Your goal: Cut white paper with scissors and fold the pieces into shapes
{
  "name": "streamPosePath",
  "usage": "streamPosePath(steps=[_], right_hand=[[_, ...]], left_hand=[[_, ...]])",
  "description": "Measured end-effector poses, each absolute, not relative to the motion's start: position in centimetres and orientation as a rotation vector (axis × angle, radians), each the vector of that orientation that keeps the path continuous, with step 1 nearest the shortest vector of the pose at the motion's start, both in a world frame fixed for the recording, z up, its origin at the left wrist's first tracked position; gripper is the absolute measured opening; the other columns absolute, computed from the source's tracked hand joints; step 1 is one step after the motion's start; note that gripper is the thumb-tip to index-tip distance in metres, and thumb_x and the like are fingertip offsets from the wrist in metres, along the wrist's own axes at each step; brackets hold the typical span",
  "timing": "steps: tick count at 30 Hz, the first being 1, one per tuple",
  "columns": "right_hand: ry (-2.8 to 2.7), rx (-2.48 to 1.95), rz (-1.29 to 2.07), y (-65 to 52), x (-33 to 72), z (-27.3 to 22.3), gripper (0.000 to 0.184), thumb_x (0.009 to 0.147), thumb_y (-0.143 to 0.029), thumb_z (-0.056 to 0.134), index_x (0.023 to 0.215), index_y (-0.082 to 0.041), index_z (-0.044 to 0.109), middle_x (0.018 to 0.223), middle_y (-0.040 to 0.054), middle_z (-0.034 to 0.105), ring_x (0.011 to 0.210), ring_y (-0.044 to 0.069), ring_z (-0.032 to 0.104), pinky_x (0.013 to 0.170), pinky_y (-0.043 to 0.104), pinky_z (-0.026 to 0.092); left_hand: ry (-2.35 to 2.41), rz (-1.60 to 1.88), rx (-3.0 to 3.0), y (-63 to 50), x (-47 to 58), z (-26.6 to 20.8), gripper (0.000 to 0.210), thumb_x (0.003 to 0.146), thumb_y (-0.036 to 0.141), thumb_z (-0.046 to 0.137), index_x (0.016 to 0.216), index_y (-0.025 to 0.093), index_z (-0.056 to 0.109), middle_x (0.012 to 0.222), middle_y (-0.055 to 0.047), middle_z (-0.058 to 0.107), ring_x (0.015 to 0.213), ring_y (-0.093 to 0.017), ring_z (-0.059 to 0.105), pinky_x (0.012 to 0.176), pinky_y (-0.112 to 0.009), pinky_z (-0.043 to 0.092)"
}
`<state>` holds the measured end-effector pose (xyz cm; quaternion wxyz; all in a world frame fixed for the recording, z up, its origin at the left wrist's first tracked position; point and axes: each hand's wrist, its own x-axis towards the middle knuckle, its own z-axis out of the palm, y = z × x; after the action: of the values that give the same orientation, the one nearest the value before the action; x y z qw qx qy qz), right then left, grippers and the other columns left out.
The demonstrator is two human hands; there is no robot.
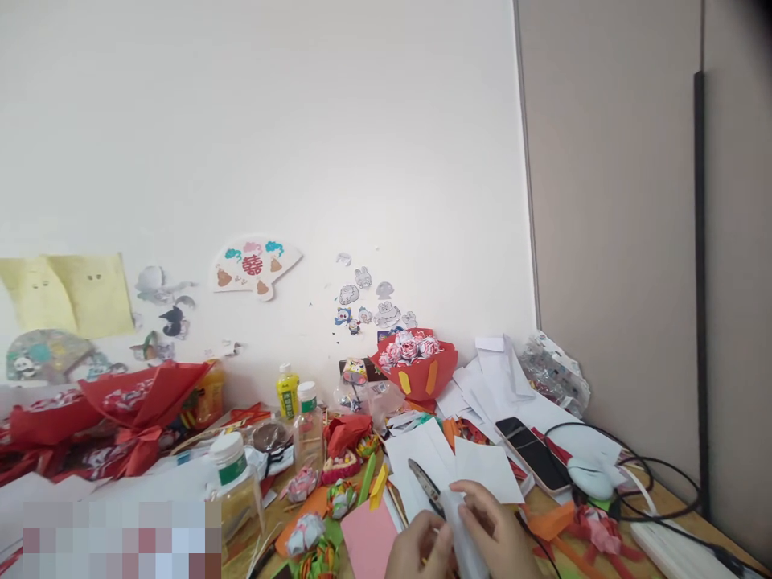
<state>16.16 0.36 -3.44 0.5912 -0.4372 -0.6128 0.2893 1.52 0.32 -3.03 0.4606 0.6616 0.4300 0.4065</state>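
Note:
My left hand (422, 548) and my right hand (495, 532) are close together at the bottom of the head view. Between them is a whitish, slightly see-through sheet of paper (466, 537), folded or rolled into a narrow strip. The right fingers and thumb pinch its upper end; the curled left fingers press on its left side. Just beyond the left fingertips a grey metal tool with dark handles (425, 485), scissors or pliers, lies over white paper sheets (416, 450). A pink paper (369, 537) is left of my left hand.
A phone (531, 452), a white mouse (589, 478) and black cables lie to the right. Crumpled paper flowers (306, 534) and clear jars (240, 507) crowd the left. A red bouquet (416, 371) stands by the wall. Pixelation covers the lower left corner.

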Motion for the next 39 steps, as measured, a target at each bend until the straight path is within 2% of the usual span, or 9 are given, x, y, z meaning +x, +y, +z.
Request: streamPosePath(steps=[4,6,9,13,18,24,28,34,39], right_hand=[[-1.61,-1.023,0.639,-0.4,15.9,-3.4,0.026,0.08,-0.032,0.049,0.093,-0.019,0.067,0.09,0.0097,0.069,0.084,0.024,0.062,0.077,0.032,0.047],[-1.619,-1.086,0.598,-0.8,15.9,-3.0,0.028,0.08,-0.031,0.049,0.099,-0.017,0.065,0.086,0.01,0.068,0.079,0.023,0.062,0.072,0.032,0.048],[-1.622,-1.115,0.577,-1.2,15.9,-2.5,0.028,0.08,-0.028,0.049,0.101,-0.016,0.062,0.08,0.0081,0.068,0.073,0.021,0.061,0.064,0.029,0.048],[-1.651,-1.107,0.57,-1.3,16.0,-2.2,0.024,0.08,-0.025,0.049,0.099,-0.016,0.062,0.083,0.0073,0.068,0.077,0.021,0.062,0.066,0.028,0.048],[-1.735,-1.003,0.502,-1.4,16.0,-2.1,0.023,0.082,-0.021,0.047,0.093,-0.02,0.068,0.091,0.0072,0.068,0.086,0.021,0.061,0.076,0.031,0.047],[-1.784,-0.925,0.506,-1.6,16.0,-1.7,0.021,0.082,-0.021,0.05,0.092,-0.02,0.068,0.088,0.0069,0.067,0.084,0.019,0.06,0.074,0.029,0.047],[-1.74,-0.94,0.554,-1.6,16.0,-1.8,0.017,0.082,-0.024,0.051,0.082,-0.019,0.068,0.083,0.0059,0.067,0.08,0.018,0.06,0.072,0.029,0.047],[-1.532,-1.049,0.743,-1.3,15.8,-2.3,0.021,0.074,-0.031,0.061,0.087,-0.016,0.065,0.084,0.0077,0.068,0.079,0.021,0.063,0.071,0.032,0.049],[-1.512,-1.026,0.807,-1.1,15.9,-2.1,0.018,0.074,-0.032,0.06,0.08,-0.015,0.065,0.08,0.0084,0.068,0.076,0.022,0.063,0.07,0.033,0.049]], left_hand=[[1.063,1.169,1.506,0.0,1.6,-2.1,0.025,0.069,0.043,0.054,0.067,0.018,0.053,0.059,0.001,0.054,0.059,-0.016,0.052,0.054,-0.024,0.04],[1.052,1.209,1.425,-0.2,1.8,-1.7,0.014,0.066,0.031,0.053,0.068,0.017,0.054,0.064,0.001,0.055,0.063,-0.015,0.052,0.056,-0.024,0.041],[1.016,1.157,1.335,-0.4,1.8,-1.3,0.012,0.063,0.023,0.048,0.073,0.017,0.054,0.062,0.002,0.054,0.06,-0.015,0.052,0.055,-0.024,0.041],[0.976,1.105,1.318,-0.3,1.7,-1.0,0.011,0.063,0.027,0.051,0.068,0.017,0.051,0.059,0.002,0.052,0.056,-0.014,0.051,0.051,-0.024,0.041],[0.964,1.101,1.249,-0.4,1.7,-0.8,0.025,0.066,0.041,0.056,0.069,0.016,0.05,0.059,0.004,0.049,0.054,-0.012,0.051,0.051,-0.025,0.044],[0.947,1.12,1.299,-0.4,1.6,-0.8,0.037,0.066,0.054,0.056,0.071,0.017,0.05,0.059,0.005,0.048,0.053,-0.012,0.051,0.048,-0.025,0.044],[0.945,1.093,1.36,-0.3,1.6,-0.9,0.035,0.067,0.052,0.056,0.071,0.017,0.05,0.056,0.005,0.047,0.051,-0.012,0.049,0.046,-0.024,0.044],[0.957,1.107,1.436,-0.2,1.7,-1.0,0.031,0.067,0.047,0.056,0.07,0.016,0.051,0.054,0.005,0.046,0.05,-0.011,0.049,0.046,-0.023,0.043],[0.976,1.099,1.426,-0.4,1.9,-0.8,0.033,0.065,0.047,0.058,0.072,0.015,0.052,0.055,0.005,0.047,0.049,-0.011,0.049,0.046,-0.025,0.045]])
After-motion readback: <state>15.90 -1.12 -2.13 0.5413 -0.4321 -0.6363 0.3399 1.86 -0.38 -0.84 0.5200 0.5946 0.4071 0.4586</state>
